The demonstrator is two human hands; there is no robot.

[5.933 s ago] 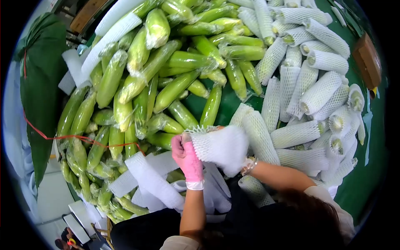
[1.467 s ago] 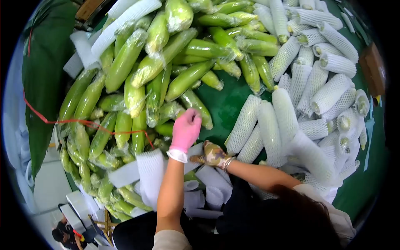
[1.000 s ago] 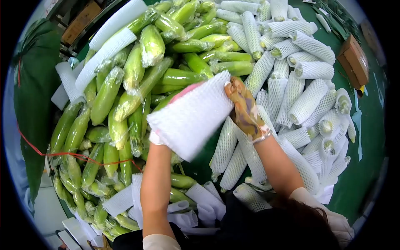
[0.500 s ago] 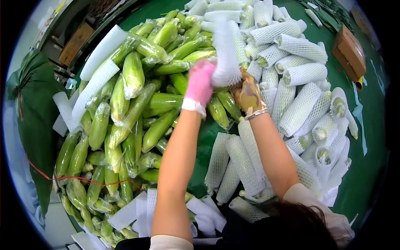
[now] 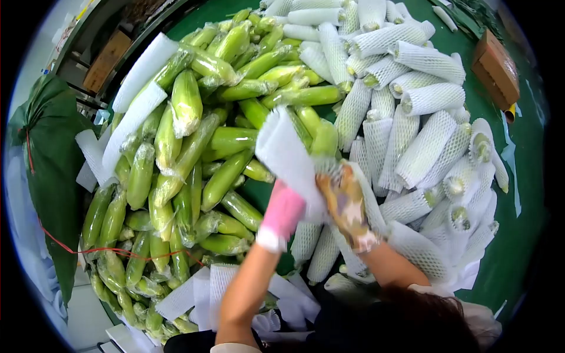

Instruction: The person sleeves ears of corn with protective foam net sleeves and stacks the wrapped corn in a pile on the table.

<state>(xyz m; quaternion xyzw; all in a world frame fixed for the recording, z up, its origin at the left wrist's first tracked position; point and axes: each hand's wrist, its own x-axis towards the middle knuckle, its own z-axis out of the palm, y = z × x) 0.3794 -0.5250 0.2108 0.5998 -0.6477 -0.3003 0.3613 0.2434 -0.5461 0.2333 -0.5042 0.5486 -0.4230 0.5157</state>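
Note:
My left hand [image 5: 283, 207], in a pink glove, is closed on a white foam net sleeve [image 5: 286, 154] that leans up and to the left. Beside it, my right hand [image 5: 346, 205], in a stained tan glove, has its fingers curled at blurred foam netting [image 5: 327, 167]. Just above that netting stands a green ear of corn [image 5: 324, 140]; whether its lower end is inside cannot be made out. To the left lies a heap of film-wrapped corn [image 5: 234, 140]. On the right are several ears in foam net sleeves [image 5: 426, 147].
Loose flat sleeves [image 5: 136, 120] lie on the heap's left side, and more sleeves [image 5: 222, 288] are close to my body. A cardboard box [image 5: 495, 70] sits at the right on the green table [image 5: 500, 235]. Red string [image 5: 112, 252] crosses the left side beside a dark green bag [image 5: 50, 176].
Both hands have come down toward my body. The sleeve in my left hand has swung from upright to leaning left. An ear of corn now shows just above my right hand.

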